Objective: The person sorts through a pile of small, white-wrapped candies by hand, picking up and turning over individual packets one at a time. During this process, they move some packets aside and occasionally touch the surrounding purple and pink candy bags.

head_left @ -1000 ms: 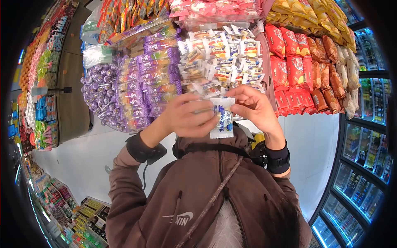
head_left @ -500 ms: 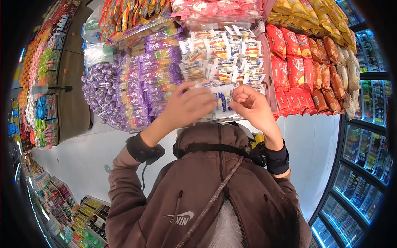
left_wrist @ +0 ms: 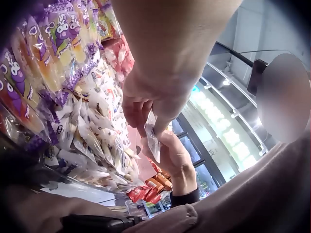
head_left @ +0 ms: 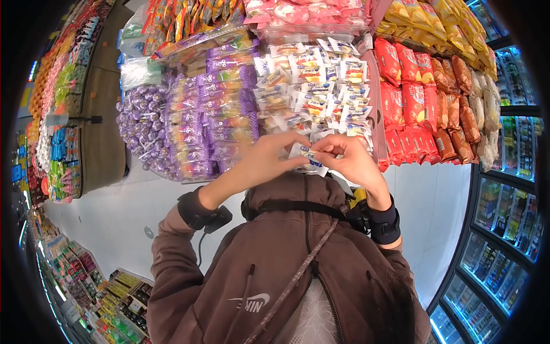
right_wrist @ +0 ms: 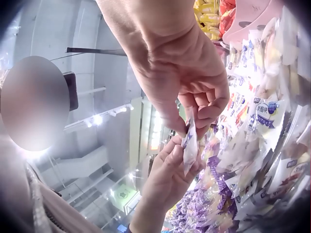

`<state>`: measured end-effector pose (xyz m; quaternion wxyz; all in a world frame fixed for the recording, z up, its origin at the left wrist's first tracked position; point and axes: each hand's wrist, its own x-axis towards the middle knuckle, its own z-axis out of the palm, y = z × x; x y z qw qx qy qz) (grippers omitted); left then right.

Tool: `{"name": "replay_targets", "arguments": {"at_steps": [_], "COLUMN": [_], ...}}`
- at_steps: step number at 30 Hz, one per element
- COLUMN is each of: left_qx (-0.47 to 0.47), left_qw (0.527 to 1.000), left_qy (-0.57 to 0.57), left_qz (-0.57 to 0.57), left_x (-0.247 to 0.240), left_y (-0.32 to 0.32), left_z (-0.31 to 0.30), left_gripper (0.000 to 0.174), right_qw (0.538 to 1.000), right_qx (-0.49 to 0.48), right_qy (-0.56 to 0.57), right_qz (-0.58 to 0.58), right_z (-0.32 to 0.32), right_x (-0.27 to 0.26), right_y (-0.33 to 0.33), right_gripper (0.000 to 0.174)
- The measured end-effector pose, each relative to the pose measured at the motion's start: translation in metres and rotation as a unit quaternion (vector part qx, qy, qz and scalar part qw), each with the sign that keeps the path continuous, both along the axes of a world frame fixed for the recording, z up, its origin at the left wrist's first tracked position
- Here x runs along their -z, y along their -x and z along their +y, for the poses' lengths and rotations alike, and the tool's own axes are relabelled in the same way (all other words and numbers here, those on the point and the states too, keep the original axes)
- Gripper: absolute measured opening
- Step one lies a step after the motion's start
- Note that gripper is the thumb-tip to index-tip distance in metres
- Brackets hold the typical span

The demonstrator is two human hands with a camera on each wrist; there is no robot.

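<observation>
Between both hands, just in front of the white packets in the bin, is a small white-and-blue snack packet (head_left: 303, 151). My left hand (head_left: 264, 156) pinches its left side with thumb and fingers. On the other side, my right hand (head_left: 352, 163) grips its upper right edge between thumb and curled fingers. From the right wrist, the packet (right_wrist: 190, 148) appears edge-on, with the left hand (right_wrist: 167, 175) below it. The left wrist view also has the packet (left_wrist: 152, 136) edge-on, against the right hand (left_wrist: 174, 156).
Purple-wrapped jelly sticks (head_left: 192, 114) and purple lollipops (head_left: 140, 117) fill the left of the display. Red snack bags (head_left: 411, 106) lie to the right, past a pink divider (head_left: 375, 114). Pink bags (head_left: 309, 12) are behind. Lit fridges (head_left: 504, 200) line the far right.
The packet stood flat and upright, then tipped back and now leans between the hands. The left fingers lifted off it half a second ago and now pinch its side.
</observation>
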<state>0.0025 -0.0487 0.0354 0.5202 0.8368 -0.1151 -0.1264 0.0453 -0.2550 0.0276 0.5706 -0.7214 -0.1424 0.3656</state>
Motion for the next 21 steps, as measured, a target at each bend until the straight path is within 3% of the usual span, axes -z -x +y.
{"name": "replay_targets", "arguments": {"at_steps": [2, 8, 14, 21], "left_qx": [0.011, -0.168, -0.118, -0.085], "left_qw": [1.000, 0.979, 0.946, 0.885], "left_qy": [0.012, -0.066, -0.237, -0.320], "left_qz": [0.026, -0.099, -0.185, -0.329], "left_x": [0.003, 0.019, 0.031, 0.057], "left_y": [0.001, -0.024, -0.051, -0.057], "left_z": [0.000, 0.035, 0.056, 0.054], "left_gripper": [0.026, 0.022, 0.018, 0.013], "right_qw": [0.999, 0.992, 0.992, 0.992], "right_qx": [0.020, 0.106, 0.114, 0.116], "right_qy": [-0.025, -0.046, -0.049, -0.053], "right_qz": [-0.001, -0.047, -0.022, -0.026], "right_z": [0.001, -0.017, -0.020, -0.020], "right_x": [0.004, 0.019, 0.017, 0.015], "right_y": [0.000, -0.006, -0.006, -0.004], "right_gripper": [0.014, 0.018, 0.017, 0.016]}}
